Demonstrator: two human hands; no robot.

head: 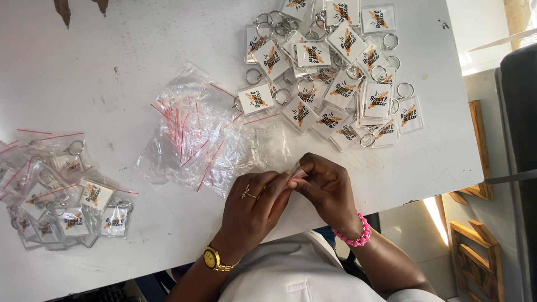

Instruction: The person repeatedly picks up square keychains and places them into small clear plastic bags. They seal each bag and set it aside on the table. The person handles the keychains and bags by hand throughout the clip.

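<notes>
We see a wide white table (112, 67), scuffed in places, filling most of the view. At its far right lies the biggest heap: loose square keychains (335, 72) with clear plastic bodies, printed cards inside and metal rings, piled over one another. In the middle sits a loose stack of empty clear bags (196, 134) with red seal strips. At the left edge we find a smaller pile of bagged keychains (61, 196), each sealed in its own clear pouch.

At the near edge of the table our two hands meet. The left hand (251, 210), with a ring and a gold watch (211, 258) at the wrist, and the right hand (330, 190), with a pink bead bracelet (358, 235), are drawn together, fingertips pinching a small clear bag (297, 174) between them. That bag sits just in front of the stack of empty bags, touching both hands; we cannot tell whether anything is inside it.
</notes>
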